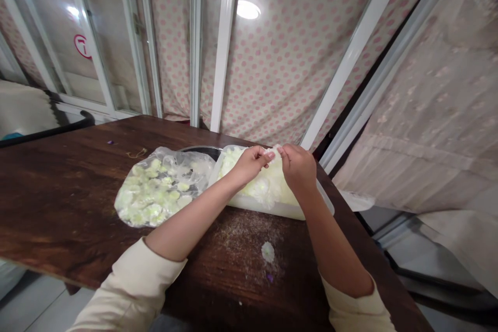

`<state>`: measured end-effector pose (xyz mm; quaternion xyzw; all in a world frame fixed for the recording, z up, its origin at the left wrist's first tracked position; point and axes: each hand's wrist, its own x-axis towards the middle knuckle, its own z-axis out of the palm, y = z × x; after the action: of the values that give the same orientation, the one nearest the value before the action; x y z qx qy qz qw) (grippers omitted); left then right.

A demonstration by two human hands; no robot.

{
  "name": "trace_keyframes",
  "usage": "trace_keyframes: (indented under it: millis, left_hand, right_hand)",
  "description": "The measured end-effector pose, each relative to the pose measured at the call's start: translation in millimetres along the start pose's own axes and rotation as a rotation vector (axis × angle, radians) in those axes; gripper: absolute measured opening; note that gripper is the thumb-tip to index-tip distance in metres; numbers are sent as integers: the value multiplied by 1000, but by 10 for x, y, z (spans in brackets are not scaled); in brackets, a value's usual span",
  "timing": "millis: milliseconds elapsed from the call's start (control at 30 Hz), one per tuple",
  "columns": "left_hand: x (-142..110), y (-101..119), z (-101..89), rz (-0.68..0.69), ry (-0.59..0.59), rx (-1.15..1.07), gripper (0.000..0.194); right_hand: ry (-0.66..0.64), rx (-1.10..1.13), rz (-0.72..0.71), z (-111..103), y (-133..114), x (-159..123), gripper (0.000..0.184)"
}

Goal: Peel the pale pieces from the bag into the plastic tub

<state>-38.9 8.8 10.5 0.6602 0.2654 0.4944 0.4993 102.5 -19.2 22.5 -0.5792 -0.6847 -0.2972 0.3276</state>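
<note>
Over a translucent white plastic tub (249,202), both my hands pinch a thin white petal-like piece (276,150) between them. My left hand (252,165) grips its left side with thumb and forefinger. On its right side, the fingers of my right hand (299,166) are closed, partly hidden behind the hand. Inside the tub lie many pale white and yellowish flower-like pieces (261,189). A clear plastic bag (163,187) to the left holds pale green-white flower shapes. One loose white flower shape (267,252) rests on the table in front of the tub.
The dark wooden table (70,176) is strewn with fine pale specks near the tub. A dark round rim (202,150) shows behind the bag. Glass panels with a dotted curtain (280,52) stand just past the table. A small purple scrap (270,278) lies near the front.
</note>
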Motion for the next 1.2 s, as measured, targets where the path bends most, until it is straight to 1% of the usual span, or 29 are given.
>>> trace_keyframes:
  millis: [67, 133, 167, 233, 300, 333, 367, 433, 467, 533, 700, 800, 900, 1033, 1100, 1200]
  left_hand:
    - [0, 12, -9, -14, 1, -25, 27]
    - [5, 14, -18, -16, -7, -47, 26]
    - [8, 11, -21, -10, -13, -56, 26]
    - [16, 0, -24, 7, -27, -72, 26]
    - [21, -11, -24, 15, -40, -78, 27]
    - [22, -16, -24, 17, -43, -77, 27]
    - [22, -18, -23, 17, -46, -76, 27]
    - [22, -18, -23, 10, -52, -72, 28]
    - [21, -15, -23, 9, -58, -70, 29]
    - [20, -8, -21, 13, -65, -56, 29]
    - [12, 10, -9, 17, -21, 10, 27]
    - [11, 1, 5, 12, -6, 29, 27]
    - [15, -29, 17, 7, 20, 50, 28]
    - [12, -44, 16, -13, 48, 78, 32]
    - [11, -28, 1, -22, 53, 64, 32]
    - [15, 9, -35, -23, 61, 33, 32]
  right_hand:
    - [10, -20, 107, 53, 96, -3, 38]
    - [6, 47, 160, 106, 181, -3, 34]
    - [7, 129, 168, 125, 204, -2, 31]
    - [-40, 381, 176, 142, 195, 5, 32]
    - [-143, 653, 170, 129, 131, 13, 34]
    - [-191, 754, 162, 115, 91, 16, 33]
    - [-224, 821, 152, 98, 54, 19, 31]
    - [-219, 861, 153, 64, 0, 22, 28]
    - [-194, 840, 157, 49, -14, 21, 27]
    - [-128, 729, 147, 26, -30, 16, 27]
    - [26, 234, 38, 32, -68, -12, 30]
    - [86, 34, 14, 68, -99, -29, 34]
    - [114, -35, 6, 94, -124, -40, 36]
    - [61, -16, 44, 89, -92, -33, 36]
    - [38, 4, 102, 90, -5, -23, 36]
    - [58, 47, 217, 123, 188, -10, 31]
